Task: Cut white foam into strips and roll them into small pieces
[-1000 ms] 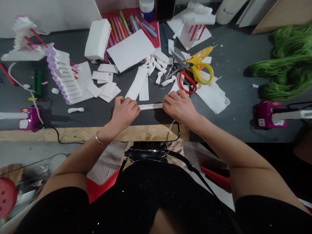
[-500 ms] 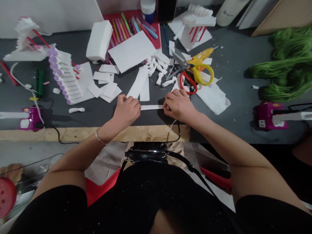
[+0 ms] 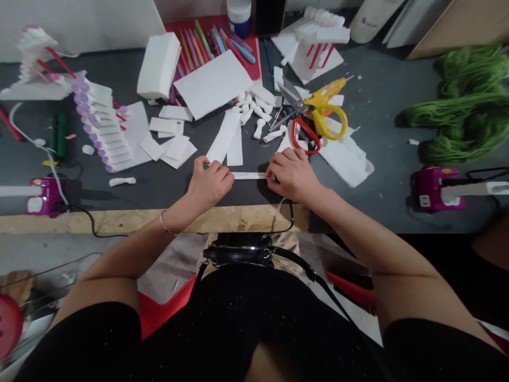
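Note:
A narrow folded white strip [image 3: 249,175] stretches between my two hands, just above or on the dark tabletop. My left hand [image 3: 210,183] has its fingers closed on the strip's left end. At the right end, the fingers of my right hand [image 3: 293,172] pinch it; both tips of the strip are hidden by my fingers. Beyond my left hand lie flat white strips [image 3: 223,137]. Close past my right hand are scissors [image 3: 299,103] with dark blades and one red and one yellow handle loop. A yellow glue gun [image 3: 325,95] lies against them.
Twisted white pieces [image 3: 258,109] and cut white rectangles [image 3: 175,151] lie around. A white stepped model [image 3: 107,127] with purple rolled ends stands left. Coloured pens [image 3: 199,45] lie at the back, green yarn [image 3: 469,106] at right. Purple power sockets [image 3: 437,188] sit near the front edge.
My left hand has shifted slightly right along the strip, so the visible stretch between my hands is shorter. My right hand keeps its pinch. The whole view has shifted slightly.

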A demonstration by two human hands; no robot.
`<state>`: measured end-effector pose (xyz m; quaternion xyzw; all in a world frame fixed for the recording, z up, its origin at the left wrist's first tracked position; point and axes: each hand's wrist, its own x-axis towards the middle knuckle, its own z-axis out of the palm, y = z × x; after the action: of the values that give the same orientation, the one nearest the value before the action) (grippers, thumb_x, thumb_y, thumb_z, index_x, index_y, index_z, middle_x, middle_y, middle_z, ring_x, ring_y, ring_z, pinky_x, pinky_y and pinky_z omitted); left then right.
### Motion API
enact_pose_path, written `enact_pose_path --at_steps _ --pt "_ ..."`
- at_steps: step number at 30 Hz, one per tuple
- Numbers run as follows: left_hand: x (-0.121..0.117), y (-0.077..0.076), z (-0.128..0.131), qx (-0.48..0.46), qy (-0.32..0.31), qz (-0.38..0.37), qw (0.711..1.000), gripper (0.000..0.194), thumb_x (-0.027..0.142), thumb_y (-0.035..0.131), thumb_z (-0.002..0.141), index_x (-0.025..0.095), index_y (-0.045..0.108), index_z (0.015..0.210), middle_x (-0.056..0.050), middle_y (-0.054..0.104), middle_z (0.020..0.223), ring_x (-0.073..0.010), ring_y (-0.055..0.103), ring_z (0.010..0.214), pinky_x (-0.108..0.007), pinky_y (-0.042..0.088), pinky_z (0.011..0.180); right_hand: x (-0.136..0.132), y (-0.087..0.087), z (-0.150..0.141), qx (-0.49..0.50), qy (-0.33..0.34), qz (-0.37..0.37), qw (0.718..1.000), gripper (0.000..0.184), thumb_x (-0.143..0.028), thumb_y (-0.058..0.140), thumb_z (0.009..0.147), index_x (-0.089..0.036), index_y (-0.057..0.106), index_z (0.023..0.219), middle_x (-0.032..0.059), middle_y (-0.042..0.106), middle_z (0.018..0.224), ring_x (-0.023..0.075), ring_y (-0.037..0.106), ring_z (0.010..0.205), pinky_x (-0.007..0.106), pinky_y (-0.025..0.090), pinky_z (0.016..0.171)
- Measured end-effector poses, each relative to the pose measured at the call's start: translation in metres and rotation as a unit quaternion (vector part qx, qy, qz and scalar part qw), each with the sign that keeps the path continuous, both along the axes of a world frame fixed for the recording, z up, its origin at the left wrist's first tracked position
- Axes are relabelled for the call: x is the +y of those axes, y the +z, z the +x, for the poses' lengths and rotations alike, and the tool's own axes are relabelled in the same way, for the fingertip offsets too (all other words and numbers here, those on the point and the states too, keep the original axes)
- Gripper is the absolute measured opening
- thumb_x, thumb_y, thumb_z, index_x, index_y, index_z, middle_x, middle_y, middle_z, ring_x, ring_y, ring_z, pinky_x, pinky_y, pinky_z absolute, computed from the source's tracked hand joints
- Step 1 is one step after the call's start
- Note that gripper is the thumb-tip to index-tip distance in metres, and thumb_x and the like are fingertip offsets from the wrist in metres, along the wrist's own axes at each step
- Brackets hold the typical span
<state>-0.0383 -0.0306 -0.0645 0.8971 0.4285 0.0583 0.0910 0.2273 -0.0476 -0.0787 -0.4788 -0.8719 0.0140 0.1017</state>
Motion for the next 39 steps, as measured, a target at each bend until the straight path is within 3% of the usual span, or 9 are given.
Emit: enact_pose_path --at_steps 6,12,17,21,25,28,34,39 --pt "-0.001 0.002 0.001 0.017 -0.001 0.005 1.0 0.04 0.028 0.035 0.105 0.025 0.054 0.071 -0.004 0.066 0.077 -0.0235 0.056 0.088 -0.051 0.037 0.096 -0.006 0.005 -0.008 -0.03 0.014 0.032 0.999 0.018 -0.03 0.059 0.099 -0.019 0.073 0.098 0.0136 0.072 0.098 0.0314 0.051 0.1 0.045 0.032 0.087" --pt "0.001 -0.002 -0.002 0.069 -0.026 0.046 0.996 0.039 0.026 0.033 0.108 0.026 0.061 0.081 -0.004 0.072 0.085 -0.0228 0.056 0.091 -0.05 0.036 0.095 -0.005 0.006 -0.011 -0.057 0.035 0.068 0.995 0.04 -0.013 0.04 0.107 -0.022 0.073 0.088 0.0094 0.07 0.087 0.0259 0.049 0.093 0.043 0.028 0.084" --pt "0.004 -0.003 -0.008 0.104 -0.073 0.086 0.988 0.038 0.025 0.035 0.11 0.023 0.067 0.089 -0.006 0.075 0.092 -0.0231 0.057 0.092 -0.051 0.036 0.093 -0.009 0.008 -0.003 -0.031 0.033 0.057 0.997 0.038 -0.012 0.042 0.108 -0.023 0.073 0.091 0.0062 0.07 0.081 0.0235 0.049 0.088 0.04 0.028 0.08" --pt "0.005 0.0 -0.012 0.077 -0.085 0.088 0.99 0.038 0.023 0.036 0.109 0.023 0.065 0.083 -0.006 0.073 0.085 -0.0224 0.055 0.089 -0.052 0.035 0.095 -0.011 0.007 0.0 -0.056 0.038 0.087 0.994 0.041 -0.012 0.04 0.11 -0.024 0.069 0.083 0.0041 0.069 0.08 0.0222 0.049 0.086 0.039 0.029 0.079" --pt "0.002 0.001 -0.012 0.015 -0.045 0.026 0.999 0.035 0.025 0.04 0.107 0.025 0.059 0.078 -0.004 0.069 0.084 -0.0235 0.053 0.089 -0.053 0.033 0.099 -0.01 0.004 0.001 -0.071 0.042 0.108 0.991 0.04 -0.013 0.041 0.109 -0.023 0.07 0.084 0.0047 0.069 0.079 0.0228 0.049 0.087 0.039 0.029 0.08" --pt "-0.001 0.0 -0.013 -0.018 -0.01 -0.001 1.0 0.028 0.028 0.044 0.105 0.026 0.058 0.082 -0.004 0.07 0.088 -0.0244 0.055 0.093 -0.052 0.031 0.101 -0.008 0.001 0.002 -0.054 0.03 0.085 0.994 0.037 -0.018 0.044 0.11 -0.022 0.073 0.087 0.0062 0.07 0.082 0.0238 0.049 0.088 0.039 0.029 0.081" --pt "-0.006 -0.005 -0.018 -0.054 0.063 -0.015 0.996 0.024 0.037 0.049 0.105 0.026 0.063 0.089 -0.005 0.074 0.104 -0.0275 0.056 0.102 -0.05 0.028 0.101 -0.007 -0.004 0.0 -0.005 -0.026 0.008 1.0 0.023 -0.022 0.054 0.104 -0.02 0.075 0.095 0.011 0.073 0.096 0.0286 0.051 0.098 0.04 0.03 0.084" --pt "-0.009 -0.008 -0.019 -0.057 0.101 -0.026 0.993 0.024 0.039 0.053 0.105 0.026 0.068 0.09 -0.005 0.074 0.103 -0.0281 0.056 0.104 -0.05 0.03 0.1 -0.007 -0.006 0.0 -0.011 -0.031 -0.004 0.999 0.029 -0.024 0.047 0.107 -0.018 0.074 0.098 0.0127 0.072 0.099 0.0295 0.051 0.101 0.041 0.031 0.087"
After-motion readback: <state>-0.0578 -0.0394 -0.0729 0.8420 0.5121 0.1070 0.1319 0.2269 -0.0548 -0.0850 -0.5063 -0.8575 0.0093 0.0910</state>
